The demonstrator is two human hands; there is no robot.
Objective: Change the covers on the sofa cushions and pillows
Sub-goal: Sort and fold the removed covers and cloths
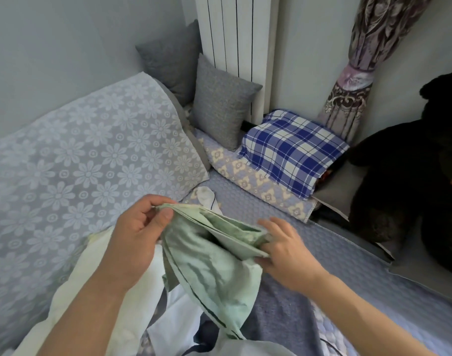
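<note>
Green cotton-like fabric forms the cover now in hand; it appears thin, light and fully limp, so it should drape and fold wherever unsupported and will likely slide off a loose grasp.

Head view:
- Left hand: thumb and curled fingers pinch the gathered, layered edge of the cover at its upper left end.
- Right hand: fingers extended and slightly spread, fingertips touching the opposite end of the same edge; whether the thumb clamps the cloth cannot be told.
- Location: the cover is held just above the front part of the sofa seat, over a heap of white and pale yellow cloth at the seat's near edge.
- Appearance: pale mint green, creased, with a dark piping line along one seam; the bulk hangs down between the forearms.
- Handling advice: take hold at the seamed opening edge, one hand at each end, and keep tension between them.
- Nearby: two grey cushions and a blue checked pillow lie at the far end of the seat.
</note>
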